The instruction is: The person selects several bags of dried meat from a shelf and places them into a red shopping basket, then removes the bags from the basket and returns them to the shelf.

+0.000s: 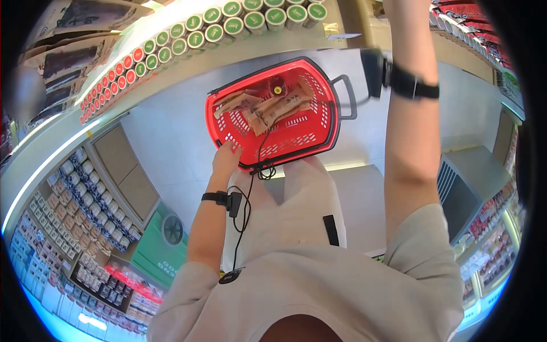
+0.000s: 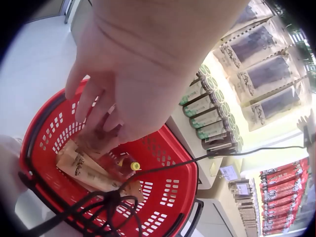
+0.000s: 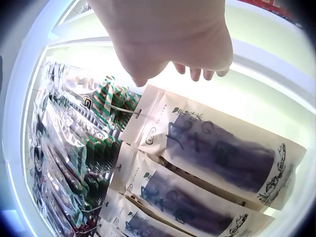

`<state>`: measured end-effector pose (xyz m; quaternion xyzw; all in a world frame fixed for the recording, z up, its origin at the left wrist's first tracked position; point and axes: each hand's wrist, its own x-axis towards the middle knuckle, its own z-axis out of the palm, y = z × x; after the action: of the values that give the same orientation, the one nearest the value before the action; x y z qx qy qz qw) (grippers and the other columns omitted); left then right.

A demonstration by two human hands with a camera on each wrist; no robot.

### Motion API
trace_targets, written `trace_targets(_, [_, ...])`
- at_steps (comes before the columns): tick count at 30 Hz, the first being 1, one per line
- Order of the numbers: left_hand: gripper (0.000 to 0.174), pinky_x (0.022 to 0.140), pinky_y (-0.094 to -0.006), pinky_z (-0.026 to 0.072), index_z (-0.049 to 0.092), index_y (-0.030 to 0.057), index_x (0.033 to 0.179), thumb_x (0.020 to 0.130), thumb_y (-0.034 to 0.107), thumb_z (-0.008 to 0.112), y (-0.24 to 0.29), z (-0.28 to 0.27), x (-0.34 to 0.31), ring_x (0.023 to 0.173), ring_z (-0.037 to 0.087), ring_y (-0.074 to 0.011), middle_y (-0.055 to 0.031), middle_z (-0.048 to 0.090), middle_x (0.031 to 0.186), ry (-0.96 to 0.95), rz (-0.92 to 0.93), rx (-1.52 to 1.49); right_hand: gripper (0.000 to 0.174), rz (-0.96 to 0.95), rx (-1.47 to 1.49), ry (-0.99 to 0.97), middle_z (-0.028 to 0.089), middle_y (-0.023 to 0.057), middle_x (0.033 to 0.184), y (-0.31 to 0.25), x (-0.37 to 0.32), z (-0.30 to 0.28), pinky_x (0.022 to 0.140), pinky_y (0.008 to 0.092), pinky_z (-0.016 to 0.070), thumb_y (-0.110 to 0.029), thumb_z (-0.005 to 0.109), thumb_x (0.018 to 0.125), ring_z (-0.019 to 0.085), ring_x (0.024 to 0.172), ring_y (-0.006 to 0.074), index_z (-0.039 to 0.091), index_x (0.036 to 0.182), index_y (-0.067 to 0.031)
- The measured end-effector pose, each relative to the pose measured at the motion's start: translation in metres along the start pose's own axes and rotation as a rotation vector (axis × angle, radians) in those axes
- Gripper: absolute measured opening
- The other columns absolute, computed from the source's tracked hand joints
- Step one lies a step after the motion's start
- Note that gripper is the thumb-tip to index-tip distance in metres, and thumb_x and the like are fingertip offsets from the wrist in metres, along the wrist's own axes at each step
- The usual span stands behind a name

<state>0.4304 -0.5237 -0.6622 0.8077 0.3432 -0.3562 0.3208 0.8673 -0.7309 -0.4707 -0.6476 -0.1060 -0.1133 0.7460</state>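
Our right hand [image 3: 173,39], fingers loose and empty, hovers at twelve o'clock of the pouch [image 3: 217,153]. It looks light, floppy and slick, so we would pinch its header.

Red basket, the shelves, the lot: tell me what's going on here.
A person stands at a shop shelf. Their left hand is at the near rim of a red basket that holds several brown packets. Whether its fingers grip the rim is unclear. Their right hand is raised to a row of hanging pale packets, just above the top one, holding nothing.
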Motion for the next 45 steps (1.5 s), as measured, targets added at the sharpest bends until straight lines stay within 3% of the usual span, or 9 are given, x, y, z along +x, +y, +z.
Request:
trace_targets(5, [0.041,0.080,-0.0455,0.0499,0.053,0.0047,0.112,0.083,0.032,0.063,0.010,-0.023,0.052,0.099,0.059,-0.0340,-0.0149,0.060,0.108,0.362,-0.024,0.292,0.034,0.656,0.034,-0.046,0.064,0.0144,0.100,0.010,-0.192,-0.077,0.091,0.0348,0.0464,-0.026,0.051,0.095,0.061,0.097,0.0211,0.060,0.105,0.0046])
trace_targets(11, [0.033,0.078,-0.0454,0.0503,0.057,0.0062,0.107,0.083,0.029,0.062,0.003,-0.031,0.101,0.098,0.060,-0.0318,-0.0143,0.060,0.107,0.296,0.031,0.497,0.024,1.186,-0.099,-0.081,0.064,0.0098,0.091,-0.009,-0.345,-0.108,0.081,0.0300,0.0499,-0.020,0.051,0.094,0.062,0.085,0.0173,0.061,0.099,0.0015])
trace_targets(21, [0.016,0.073,-0.0429,0.0512,0.063,0.0085,0.094,0.079,0.014,0.060,-0.010,-0.031,0.103,0.091,0.062,-0.0263,-0.0079,0.064,0.092,0.303,0.225,0.660,0.024,1.156,-0.262,-0.341,0.065,0.0085,0.088,0.048,-0.393,-0.080,0.077,0.0271,0.0495,-0.018,0.057,0.091,0.062,0.083,0.0142,0.062,0.100,0.0034])
trace_targets(29, [0.010,0.072,-0.0382,0.0484,0.058,0.0026,0.085,0.087,0.012,0.055,-0.013,-0.067,0.022,0.081,0.061,-0.0271,-0.0133,0.061,0.085,0.448,0.991,-0.037,0.055,0.770,-0.694,-0.614,0.053,0.0204,0.123,0.074,-0.387,-0.002,0.095,0.0358,0.0418,-0.023,0.071,0.079,0.053,0.112,0.0273,0.049,0.124,0.0017])
trace_targets(32, [0.014,0.068,-0.0295,0.0445,0.055,0.0011,0.083,0.092,0.011,0.050,0.001,-0.121,-0.043,0.071,0.056,-0.0171,-0.0085,0.059,0.078,0.219,0.617,-0.522,0.078,0.704,-0.507,-0.685,0.040,0.0212,0.137,0.071,-0.361,0.037,0.104,0.0372,0.0334,-0.022,0.074,0.075,0.041,0.126,0.0299,0.033,0.138,-0.0004])
trace_targets(35, [0.018,0.060,-0.0208,0.0369,0.052,0.0006,0.082,0.095,0.010,0.045,-0.016,-0.151,-0.064,0.065,0.042,-0.0050,0.0016,0.050,0.069,0.231,0.574,-0.858,0.085,0.466,-0.386,-0.832,0.037,0.0205,0.139,0.032,-0.321,0.087,0.108,0.0384,0.0283,-0.017,0.075,0.074,0.035,0.130,0.0306,0.026,0.142,-0.0009])
trace_targets(40, [0.020,0.057,-0.0192,0.0344,0.051,0.0010,0.081,0.096,0.012,0.045,-0.011,-0.190,-0.090,0.066,0.038,-0.0029,0.0054,0.046,0.070,0.109,0.644,-1.125,0.078,0.728,0.081,-0.822,0.049,0.0127,0.129,-0.026,-0.279,0.139,0.100,0.0347,0.0386,-0.007,0.072,0.075,0.047,0.120,0.0222,0.030,0.141,-0.0018])
trace_targets(41, [0.020,0.057,-0.0194,0.0348,0.051,0.0010,0.081,0.096,0.013,0.046,-0.007,-0.197,-0.094,0.065,0.038,-0.0030,0.0052,0.045,0.069,0.084,0.610,-1.154,0.060,0.668,0.104,-0.848,0.059,0.0096,0.114,-0.023,-0.275,0.139,0.091,0.0306,0.0464,-0.004,0.070,0.078,0.056,0.106,0.0174,0.044,0.131,-0.0006])
trace_targets(45, [0.015,0.055,-0.0230,0.0408,0.056,0.0011,0.084,0.093,0.012,0.050,0.025,-0.212,-0.117,0.060,0.048,-0.0077,-0.0037,0.053,0.065,0.592,0.781,-0.783,0.023,0.879,0.079,-0.840,0.066,0.0066,0.098,-0.056,-0.256,0.127,0.079,0.0279,0.0506,-0.003,0.066,0.083,0.062,0.090,0.0128,0.063,0.105,0.0025])
